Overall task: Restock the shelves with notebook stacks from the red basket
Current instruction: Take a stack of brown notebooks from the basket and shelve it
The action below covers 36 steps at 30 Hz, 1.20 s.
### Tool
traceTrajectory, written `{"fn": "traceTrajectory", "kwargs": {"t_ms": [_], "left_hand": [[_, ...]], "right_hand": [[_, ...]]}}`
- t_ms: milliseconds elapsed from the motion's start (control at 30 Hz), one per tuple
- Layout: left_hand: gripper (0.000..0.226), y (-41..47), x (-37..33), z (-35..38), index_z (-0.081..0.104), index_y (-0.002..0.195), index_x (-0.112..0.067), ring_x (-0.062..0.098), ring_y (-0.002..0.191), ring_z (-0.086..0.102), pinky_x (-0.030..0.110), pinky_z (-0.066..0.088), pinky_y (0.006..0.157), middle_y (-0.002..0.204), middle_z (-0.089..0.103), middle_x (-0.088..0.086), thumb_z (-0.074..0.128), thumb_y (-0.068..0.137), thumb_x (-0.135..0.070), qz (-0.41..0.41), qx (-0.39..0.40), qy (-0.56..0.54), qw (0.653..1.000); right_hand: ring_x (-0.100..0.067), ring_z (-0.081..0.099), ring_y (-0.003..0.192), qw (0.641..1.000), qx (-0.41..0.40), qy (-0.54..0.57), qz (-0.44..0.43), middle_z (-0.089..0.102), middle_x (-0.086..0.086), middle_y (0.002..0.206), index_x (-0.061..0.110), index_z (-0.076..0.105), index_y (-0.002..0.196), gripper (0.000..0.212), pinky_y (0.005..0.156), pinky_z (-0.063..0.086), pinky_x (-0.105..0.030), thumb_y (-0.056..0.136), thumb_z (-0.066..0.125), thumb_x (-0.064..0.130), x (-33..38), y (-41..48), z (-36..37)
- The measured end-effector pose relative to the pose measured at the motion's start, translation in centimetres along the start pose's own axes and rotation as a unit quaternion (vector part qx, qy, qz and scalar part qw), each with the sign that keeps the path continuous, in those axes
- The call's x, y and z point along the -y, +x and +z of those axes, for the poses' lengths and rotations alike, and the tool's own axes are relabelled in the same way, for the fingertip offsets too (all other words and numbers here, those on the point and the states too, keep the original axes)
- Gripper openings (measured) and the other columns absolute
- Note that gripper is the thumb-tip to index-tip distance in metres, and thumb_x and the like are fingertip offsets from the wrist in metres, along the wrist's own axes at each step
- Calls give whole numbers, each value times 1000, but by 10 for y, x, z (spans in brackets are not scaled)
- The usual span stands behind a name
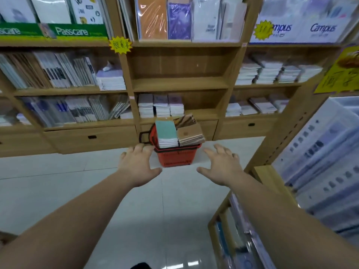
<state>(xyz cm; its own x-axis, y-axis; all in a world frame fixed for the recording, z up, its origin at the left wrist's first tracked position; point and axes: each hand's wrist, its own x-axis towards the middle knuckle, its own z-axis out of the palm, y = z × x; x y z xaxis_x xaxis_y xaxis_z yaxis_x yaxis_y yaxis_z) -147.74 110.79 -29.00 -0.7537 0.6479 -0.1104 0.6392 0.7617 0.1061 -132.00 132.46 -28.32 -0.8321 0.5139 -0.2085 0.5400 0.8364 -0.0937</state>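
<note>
A red basket [175, 157] stands on the white floor in front of the wooden shelves. A teal-covered notebook stack [166, 135] and a brown-covered stack [189, 133] rise above its rim. My left hand [138, 164] is stretched out with spread fingers just left of the basket, holding nothing. My right hand [221, 165] is stretched out the same way just right of it, also holding nothing. Above the basket, one middle shelf [180, 84] holds nothing, and the shelf under it carries three stacks of notebooks [160, 105] on its left half.
Wooden shelving [124, 88] full of notebooks runs left and right, with drawers [91, 137] below. A second shelf unit [272, 171] with clear packets juts in at the right. Yellow price tags [120, 45] hang on the uprights. White tiled floor [155, 220] lies below my arms.
</note>
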Motion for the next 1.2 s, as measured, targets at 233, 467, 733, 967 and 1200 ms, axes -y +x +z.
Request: {"fn": "traceTrajectory", "kwargs": {"t_ms": [233, 467, 733, 967, 1200], "left_hand": [[88, 197, 14, 19, 27, 154, -33, 33, 138, 36, 46, 34, 111, 154, 37, 5, 56, 80, -71, 22, 30, -13, 999], [91, 391, 52, 22, 25, 155, -32, 32, 132, 39, 47, 36, 107, 150, 39, 6, 55, 79, -71, 58, 99, 9, 993], [92, 555, 52, 31, 19, 157, -31, 35, 140, 31, 49, 35, 110, 159, 28, 9, 51, 82, -73, 48, 125, 6, 991], [92, 651, 23, 88, 15, 158, -31, 36, 145, 26, 49, 32, 113, 163, 22, 8, 51, 84, -72, -89, 154, -32, 984], [87, 664, -56, 113, 28, 152, -30, 30, 133, 42, 47, 43, 106, 150, 41, 5, 55, 80, -71, -289, 164, -89, 939]], "right_hand": [[-32, 27, 146, 1000, 17, -5, 14, 26, -6, 161, 41, 32, 152, 75, 114, 27, -51, 86, 51, 71, -14, 185, -6], [-32, 23, 149, 994, 75, 4, 83, 21, -6, 165, 37, 22, 158, 85, 117, 26, -53, 86, 48, 74, -11, 355, -13], [-32, 27, 146, 991, 122, -33, 52, 28, -8, 161, 33, 25, 158, 86, 116, 28, -52, 86, 44, 77, -39, 521, -16], [-37, 23, 149, 975, 180, -80, -103, 17, -9, 166, 37, 17, 159, 82, 119, 22, -55, 90, 55, 60, -87, 689, 1], [-35, 16, 152, 908, 275, -109, -298, 14, -5, 167, 37, 23, 157, 78, 119, 21, -56, 92, 51, 68, -125, 800, 0]]}}
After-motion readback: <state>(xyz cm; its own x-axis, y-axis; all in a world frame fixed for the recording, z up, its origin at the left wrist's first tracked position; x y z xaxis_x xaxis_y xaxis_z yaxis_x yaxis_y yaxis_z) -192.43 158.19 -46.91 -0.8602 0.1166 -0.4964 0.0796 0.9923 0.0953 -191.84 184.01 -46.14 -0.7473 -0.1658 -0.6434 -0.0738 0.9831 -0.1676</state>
